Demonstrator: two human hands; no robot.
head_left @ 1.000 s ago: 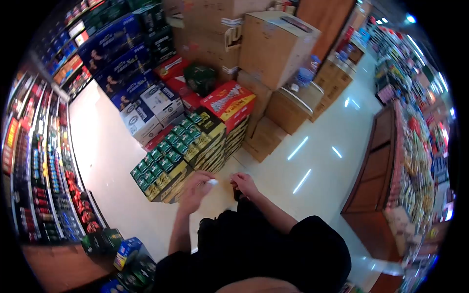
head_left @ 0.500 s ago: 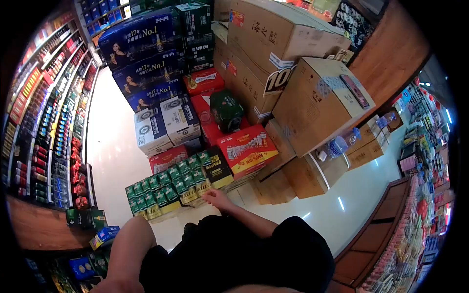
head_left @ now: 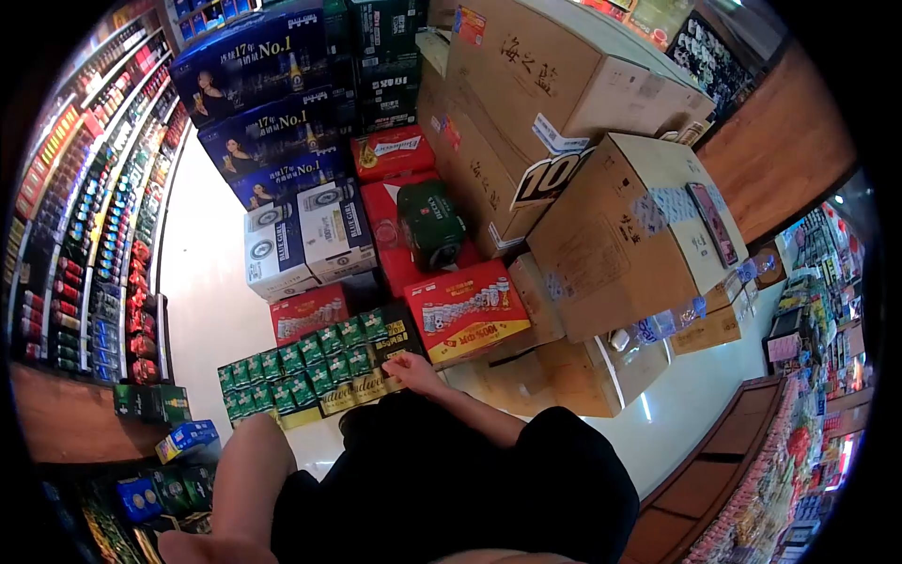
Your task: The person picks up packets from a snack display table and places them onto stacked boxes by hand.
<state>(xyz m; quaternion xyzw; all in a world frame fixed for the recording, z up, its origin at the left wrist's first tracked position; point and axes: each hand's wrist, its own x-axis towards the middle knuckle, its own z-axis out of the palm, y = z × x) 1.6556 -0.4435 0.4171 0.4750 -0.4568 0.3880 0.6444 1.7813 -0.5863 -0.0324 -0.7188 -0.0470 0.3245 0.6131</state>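
My right hand (head_left: pixel 413 373) reaches in to the right end of a low row of small green-and-white packs (head_left: pixel 324 362). Its fingers are curled together against the edge of a gold-and-black carton (head_left: pixel 398 336); what they pinch, if anything, is too small to make out. Gold strips with large lettering (head_left: pixel 352 393) run along the front of the green packs. At the lower left a bare limb (head_left: pixel 252 484) shows beside my dark clothing, but my left hand cannot be seen.
Behind the packs stand a red can carton (head_left: pixel 468 308), white-and-blue cartons (head_left: pixel 310 235) and a green pack (head_left: pixel 430 224). Blue beer cases (head_left: pixel 254 66) rise at the back left. Large brown boxes (head_left: pixel 629 244) are stacked right, one carrying a phone (head_left: pixel 711 224). Bottle shelves (head_left: pixel 94 235) line the left.
The view has shifted, so the stacks appear larger and the green packs sit further left. My right hand stays at the right end of the packs.
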